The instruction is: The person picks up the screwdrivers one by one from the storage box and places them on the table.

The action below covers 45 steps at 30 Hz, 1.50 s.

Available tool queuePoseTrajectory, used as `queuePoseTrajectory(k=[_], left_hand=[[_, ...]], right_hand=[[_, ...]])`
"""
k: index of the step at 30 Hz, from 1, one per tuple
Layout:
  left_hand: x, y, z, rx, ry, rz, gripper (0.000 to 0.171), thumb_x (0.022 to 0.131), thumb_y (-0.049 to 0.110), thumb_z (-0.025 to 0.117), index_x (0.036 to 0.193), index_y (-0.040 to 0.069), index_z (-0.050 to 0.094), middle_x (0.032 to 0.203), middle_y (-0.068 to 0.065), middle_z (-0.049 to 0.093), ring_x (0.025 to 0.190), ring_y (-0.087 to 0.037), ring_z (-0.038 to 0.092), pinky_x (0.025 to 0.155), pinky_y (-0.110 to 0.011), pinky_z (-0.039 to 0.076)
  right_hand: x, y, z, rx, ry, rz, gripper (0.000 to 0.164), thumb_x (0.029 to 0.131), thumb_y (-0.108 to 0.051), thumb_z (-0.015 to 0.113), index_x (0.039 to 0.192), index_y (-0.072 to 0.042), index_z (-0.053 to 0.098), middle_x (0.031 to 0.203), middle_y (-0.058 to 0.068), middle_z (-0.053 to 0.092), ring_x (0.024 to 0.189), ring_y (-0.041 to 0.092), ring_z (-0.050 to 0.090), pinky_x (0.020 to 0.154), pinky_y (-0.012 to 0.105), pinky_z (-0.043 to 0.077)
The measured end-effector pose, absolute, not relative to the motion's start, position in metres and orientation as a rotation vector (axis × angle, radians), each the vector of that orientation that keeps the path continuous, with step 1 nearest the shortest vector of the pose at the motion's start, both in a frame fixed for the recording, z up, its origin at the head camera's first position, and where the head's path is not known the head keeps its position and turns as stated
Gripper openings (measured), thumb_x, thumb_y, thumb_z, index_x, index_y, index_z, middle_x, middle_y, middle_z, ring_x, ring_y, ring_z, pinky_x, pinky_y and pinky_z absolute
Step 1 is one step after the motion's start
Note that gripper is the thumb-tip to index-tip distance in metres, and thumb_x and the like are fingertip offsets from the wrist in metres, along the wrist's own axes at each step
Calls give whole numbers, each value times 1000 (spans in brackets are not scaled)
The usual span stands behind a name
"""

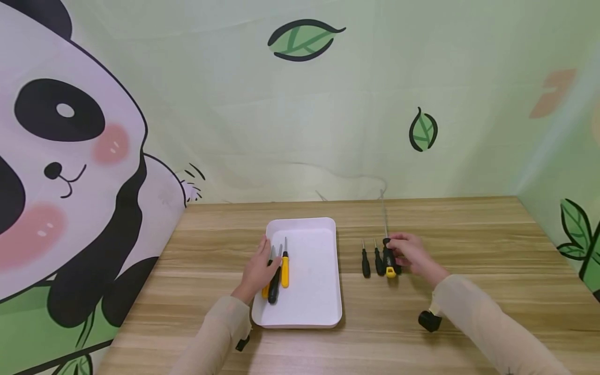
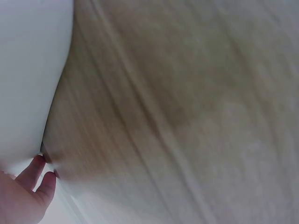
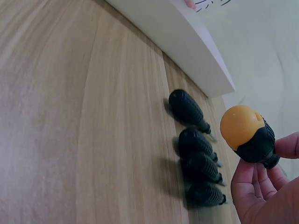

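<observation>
A white tray lies on the table, with several screwdrivers with yellow or black handles along its left side. My left hand holds the tray's left rim. Its thumb reaches inside over the screwdrivers, and in the left wrist view its fingers touch the outer wall. To the right of the tray my right hand holds a long screwdriver by its black, yellow-ended handle. The right wrist view shows this handle raised off the table, pinched between thumb and fingers. Several smaller black-handled screwdrivers lie in a row below it.
The wood-grain table ends at a cloth backdrop printed with a panda and leaves. Black pieces of the wrist gear hang below the sleeves. The tray's side wall rises beside the row of screwdrivers.
</observation>
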State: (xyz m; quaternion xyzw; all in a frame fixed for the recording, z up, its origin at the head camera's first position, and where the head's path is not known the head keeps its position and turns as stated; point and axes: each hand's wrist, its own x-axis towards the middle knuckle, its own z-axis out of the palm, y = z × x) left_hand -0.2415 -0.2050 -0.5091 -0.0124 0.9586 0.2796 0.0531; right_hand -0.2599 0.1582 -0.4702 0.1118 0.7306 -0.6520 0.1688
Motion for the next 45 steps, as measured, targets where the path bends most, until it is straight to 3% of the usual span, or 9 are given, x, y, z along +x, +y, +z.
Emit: queuePoseTrajectory(k=[17, 35, 45], left_hand=[[-241, -205, -511, -28, 2929, 844, 67, 90, 38, 43, 142, 7, 14, 150, -4, 4, 136, -24, 16, 108, -43, 21], [-242, -206, -512, -50, 2909, 852, 68, 89, 40, 43, 142, 8, 14, 150, -1, 3, 136, -22, 16, 108, -43, 21], [-243, -206, -512, -48, 2911, 853, 68, 90, 39, 43, 142, 8, 13, 150, -2, 3, 136, -22, 15, 109, -42, 21]], right_hand=[[-261, 180, -478, 304, 2113, -1758, 47, 83, -8, 50, 126, 6, 36, 80, -6, 55, 70, 6, 52, 63, 22, 48], [-263, 194, -487, 378, 2150, -1738, 42, 82, -8, 51, 120, 7, 41, 68, -12, 54, 62, 3, 51, 56, 20, 47], [-267, 199, -491, 381, 2199, -1669, 39, 84, -10, 50, 119, 5, 43, 72, -8, 53, 63, 7, 50, 57, 21, 47]])
